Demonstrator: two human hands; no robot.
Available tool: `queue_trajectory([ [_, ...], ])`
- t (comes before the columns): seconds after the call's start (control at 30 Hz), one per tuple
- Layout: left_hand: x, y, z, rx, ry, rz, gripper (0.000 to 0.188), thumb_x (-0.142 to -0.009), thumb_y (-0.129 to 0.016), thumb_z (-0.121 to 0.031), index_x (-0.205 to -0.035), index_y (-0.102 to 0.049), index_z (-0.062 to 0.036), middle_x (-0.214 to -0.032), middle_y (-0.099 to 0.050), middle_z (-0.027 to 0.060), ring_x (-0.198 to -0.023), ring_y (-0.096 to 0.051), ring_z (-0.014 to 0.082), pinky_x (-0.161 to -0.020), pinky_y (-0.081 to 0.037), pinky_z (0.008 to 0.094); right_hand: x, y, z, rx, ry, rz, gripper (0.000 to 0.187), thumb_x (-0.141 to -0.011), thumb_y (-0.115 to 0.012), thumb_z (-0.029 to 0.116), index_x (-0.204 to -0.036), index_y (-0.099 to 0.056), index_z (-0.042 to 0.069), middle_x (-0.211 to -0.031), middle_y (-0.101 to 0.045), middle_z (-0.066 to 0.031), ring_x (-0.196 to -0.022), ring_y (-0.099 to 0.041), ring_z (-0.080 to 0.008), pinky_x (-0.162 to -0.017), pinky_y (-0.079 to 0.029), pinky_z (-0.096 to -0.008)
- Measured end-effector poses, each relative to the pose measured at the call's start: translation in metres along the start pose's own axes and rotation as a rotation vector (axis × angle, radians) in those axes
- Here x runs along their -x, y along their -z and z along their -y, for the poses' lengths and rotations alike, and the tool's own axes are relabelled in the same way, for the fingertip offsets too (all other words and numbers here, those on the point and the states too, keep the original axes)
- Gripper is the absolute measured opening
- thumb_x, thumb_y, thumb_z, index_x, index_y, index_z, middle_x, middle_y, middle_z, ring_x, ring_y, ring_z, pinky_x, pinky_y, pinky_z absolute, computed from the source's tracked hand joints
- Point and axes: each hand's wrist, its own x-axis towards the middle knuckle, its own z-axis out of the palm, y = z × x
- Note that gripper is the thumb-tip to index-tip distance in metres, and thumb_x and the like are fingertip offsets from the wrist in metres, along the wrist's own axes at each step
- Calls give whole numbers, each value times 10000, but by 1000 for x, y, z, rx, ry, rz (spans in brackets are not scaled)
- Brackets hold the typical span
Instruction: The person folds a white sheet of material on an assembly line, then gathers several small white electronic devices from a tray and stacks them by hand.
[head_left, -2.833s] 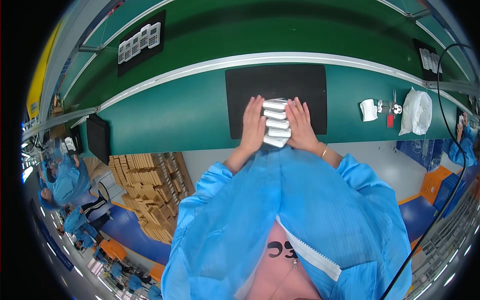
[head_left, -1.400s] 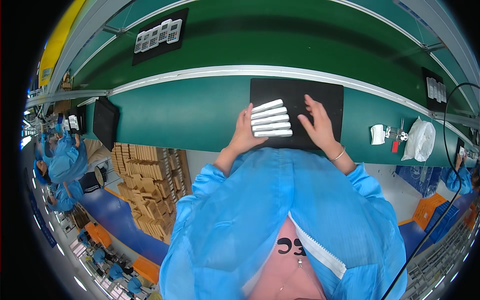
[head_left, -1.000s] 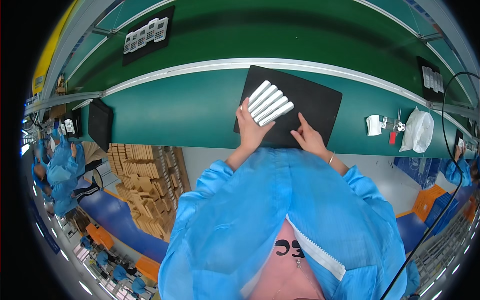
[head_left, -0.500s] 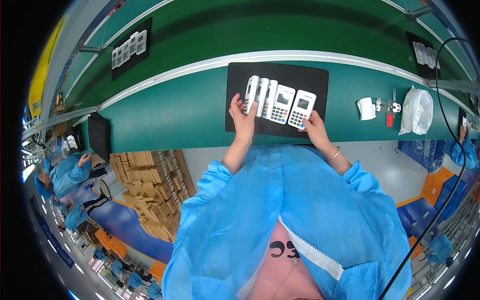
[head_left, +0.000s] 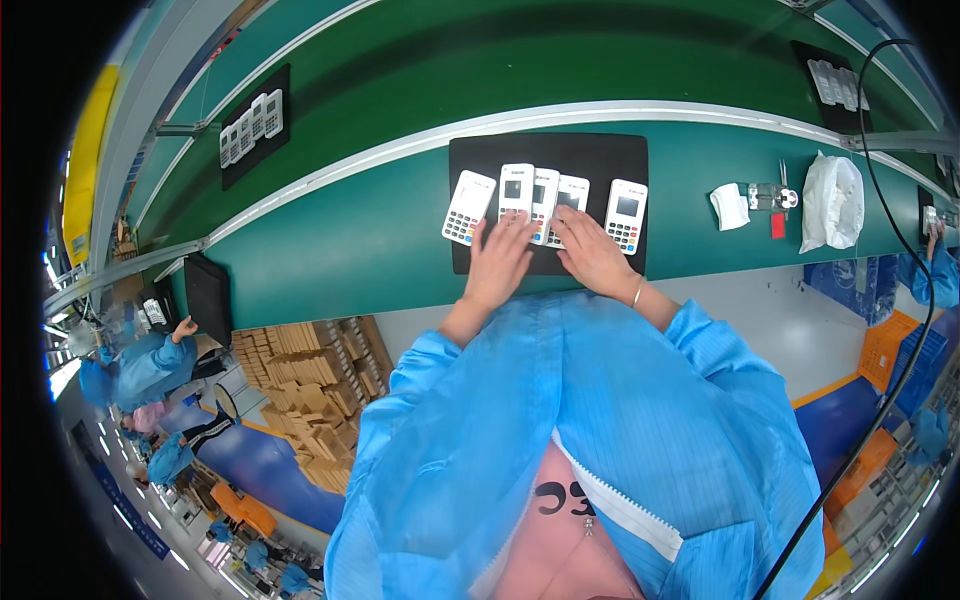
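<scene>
Several white card payment terminals with small screens and keypads lie on a black mat (head_left: 550, 149). The leftmost terminal (head_left: 468, 207) is tilted and stands apart, its lower end over the mat's left edge. Three overlap in the middle: a left one (head_left: 516, 188), a centre one (head_left: 543, 190) and a right one (head_left: 571, 193). Apart on the right lies another terminal (head_left: 627, 210). My left hand (head_left: 500, 265) is open, fingers resting on the keypad end of the middle group's left terminal. My right hand (head_left: 597, 258), also open, has its fingertips on that group's right terminal, hiding part of it.
Right on the green bench (head_left: 330, 255) are a white cloth (head_left: 729, 207), a small clear-and-metal device (head_left: 768, 197), a red piece (head_left: 778, 226) and a white bag (head_left: 832, 203). A black cable (head_left: 897, 230) hangs at right. Stacked cardboard (head_left: 310, 390) stands below left. Co-workers are at both sides.
The terminals at both ends now lie farther apart from the middle ones. My left hand has let go of the stacked left terminals, and my right hand has moved left off the rightmost one.
</scene>
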Motion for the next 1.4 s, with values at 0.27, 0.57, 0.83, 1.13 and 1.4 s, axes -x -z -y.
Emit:
queue_trajectory([
  [0.27, 7, -8, -11, -125, -4, 93, 621, -854, -598, -350, -1400, -386, -145, -1464, -332, 61, -1376, -269, 216, -1089, -150, 549, 17, 8, -4, 309, 8, 122, 664, -784, -667, 233, -1390, -398, 194, -1257, -464, -201, -1221, -435, -322, -1069, -320, -430],
  [0.57, 11, -10, 16, 91, 285, -195, 540, -900, -539, -294, -1383, -392, -101, -1406, -366, 138, -1323, -307, 293, -1065, -217, 494, 23, 19, -10, 237, -121, 21, 567, -804, -652, 210, -1336, -460, 168, -1278, -443, -197, -1201, -433, -321, -1061, -288, -498],
  [0.83, 21, -7, 45, 324, 695, -232, 381, -982, -398, -313, -1288, -526, -125, -1382, -362, 179, -1276, -325, 345, -1058, -234, 462, 76, 29, -54, 171, -637, -192, 569, -814, -523, 14, -1367, -402, 70, -1269, -450, -185, -1140, -460, -343, -963, -407, -415],
  [1.13, 36, 7, 37, 188, 570, -325, 436, -844, -645, -212, -1242, -516, -90, -1272, -441, 137, -1208, -384, 316, -1017, -277, 440, 50, 9, -41, -86, -615, 97, 639, -835, -468, 29, -1444, -280, 79, -1018, -475, -187, -803, -571, -362, -692, -496, -439],
  [1.4, 63, 9, 69, 42, 587, -278, 600, -695, -794, -351, -1184, -545, -107, -1310, -390, 177, -1266, -326, 402, -1052, -267, 496, -34, -34, -30, -625, -535, 329, 698, -836, -523, 18, -1465, -224, 75, -1165, -454, -180, -915, -598, -294, -750, -519, -339],
])
